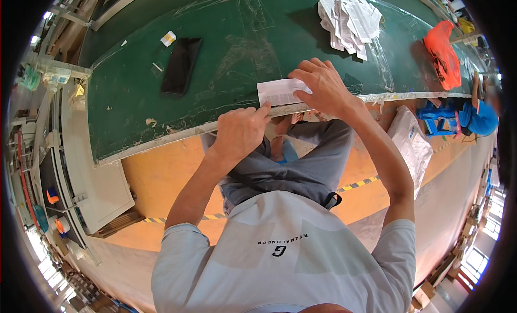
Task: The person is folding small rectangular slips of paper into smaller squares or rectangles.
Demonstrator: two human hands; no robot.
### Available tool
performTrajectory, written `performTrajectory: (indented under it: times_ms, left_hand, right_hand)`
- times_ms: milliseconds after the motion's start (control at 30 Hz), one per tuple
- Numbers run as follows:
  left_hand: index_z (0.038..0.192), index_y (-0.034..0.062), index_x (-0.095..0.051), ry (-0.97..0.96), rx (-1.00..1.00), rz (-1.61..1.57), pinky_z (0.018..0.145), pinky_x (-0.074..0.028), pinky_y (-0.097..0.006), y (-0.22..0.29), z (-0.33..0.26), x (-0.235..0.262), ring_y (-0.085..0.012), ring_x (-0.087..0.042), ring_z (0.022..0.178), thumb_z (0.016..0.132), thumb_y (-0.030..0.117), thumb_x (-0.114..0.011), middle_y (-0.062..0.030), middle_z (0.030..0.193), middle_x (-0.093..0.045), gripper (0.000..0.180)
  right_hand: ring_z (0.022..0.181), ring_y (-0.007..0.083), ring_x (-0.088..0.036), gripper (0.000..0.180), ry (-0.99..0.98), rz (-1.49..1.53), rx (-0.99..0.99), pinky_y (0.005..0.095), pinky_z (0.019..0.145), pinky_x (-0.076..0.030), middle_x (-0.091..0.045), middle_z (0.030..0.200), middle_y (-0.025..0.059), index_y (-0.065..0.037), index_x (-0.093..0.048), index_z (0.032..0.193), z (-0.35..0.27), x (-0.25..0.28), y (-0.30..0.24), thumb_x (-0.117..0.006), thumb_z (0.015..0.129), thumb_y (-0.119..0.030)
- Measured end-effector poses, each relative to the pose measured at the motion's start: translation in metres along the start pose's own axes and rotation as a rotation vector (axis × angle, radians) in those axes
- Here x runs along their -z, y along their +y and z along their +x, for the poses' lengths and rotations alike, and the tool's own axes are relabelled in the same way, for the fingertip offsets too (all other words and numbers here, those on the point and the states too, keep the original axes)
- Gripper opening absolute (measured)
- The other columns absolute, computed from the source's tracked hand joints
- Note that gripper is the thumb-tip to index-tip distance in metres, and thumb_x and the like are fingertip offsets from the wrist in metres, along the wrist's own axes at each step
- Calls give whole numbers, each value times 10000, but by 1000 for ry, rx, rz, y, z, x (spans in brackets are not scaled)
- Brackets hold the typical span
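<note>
A white printed paper slip lies at the near edge of the green tabletop. My left hand is closed at the slip's lower left corner, with a fingertip on the paper. Over the slip's right end arches my right hand; its thumb touches the paper and its fingers bend over it. The right end of the slip is partly hidden under that hand. Toward the far right rests a loose pile of similar white paper slips.
A black phone lies left on the table, near a small yellow-and-white packet. An orange-red plastic bag sits at the right. Beyond my right arm are a white sack, a blue stool and another person in blue.
</note>
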State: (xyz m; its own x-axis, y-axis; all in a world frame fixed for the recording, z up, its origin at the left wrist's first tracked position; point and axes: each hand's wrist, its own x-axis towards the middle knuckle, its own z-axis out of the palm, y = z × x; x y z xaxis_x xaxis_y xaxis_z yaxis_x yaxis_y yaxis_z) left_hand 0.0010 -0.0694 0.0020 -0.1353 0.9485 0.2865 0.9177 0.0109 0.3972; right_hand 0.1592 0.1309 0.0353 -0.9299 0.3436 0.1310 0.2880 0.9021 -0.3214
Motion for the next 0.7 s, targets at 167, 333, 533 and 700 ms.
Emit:
performTrajectory:
  times_ms: [167,333,533,700]
  left_hand:
    - [1106,104,-752,3,41,-53,589,-518,-382,3,1,0,-252,-671,665,857,164,-733,-66,713,-659,257]
    - [1083,110,-755,15,53,-58,588,-517,-382,2,-1,0,-252,-665,659,856,171,-735,-65,708,-647,236]
    - [1075,111,-755,26,34,-38,585,-515,-380,3,-1,1,-248,-659,656,860,179,-734,-66,709,-637,226]
    - [1076,114,-754,59,-13,9,588,-512,-370,1,-5,-5,-234,-644,658,855,184,-743,-49,702,-609,231]
  right_hand:
    - [925,251,-565,205,30,-20,99,390,848,-414,-594,942,39,-104,-665,992,-9,-14,6,-741,803,-132]
    - [907,216,-577,216,223,-230,272,375,836,-432,-560,927,28,-115,-636,937,-19,-18,-4,-662,754,-227]
    - [907,223,-574,270,216,-182,339,378,856,-440,-563,947,30,-104,-631,970,-29,-25,8,-664,738,-239]
    - [952,226,-575,271,198,-155,338,378,872,-441,-567,977,39,-91,-631,971,-36,-25,2,-668,732,-213]
